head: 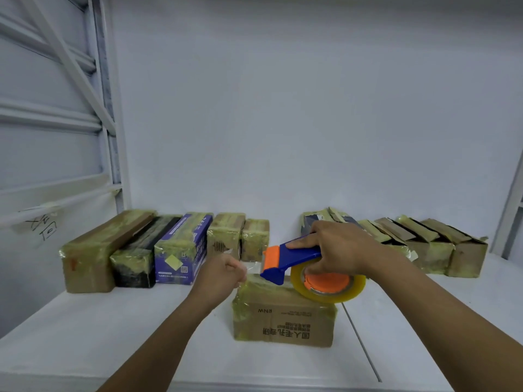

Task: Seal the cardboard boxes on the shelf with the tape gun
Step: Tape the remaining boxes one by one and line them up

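A brown cardboard box [285,321] with printed characters stands near the front middle of the white shelf [113,329], its top wrapped in yellowish tape. Just above its top, my right hand [336,247] grips a blue and orange tape gun [291,258] carrying a roll of clear tape [331,284]. A strip of tape [253,265] runs left from the gun's mouth. My left hand [223,274] pinches the end of that strip over the box's left top edge.
A row of taped boxes [93,258] lines the back left, among them a purple box [181,250]. Several boxes with open flaps [424,244] stand at the back right. Shelf uprights [113,131] rise on the left, and a wall closes off the back.
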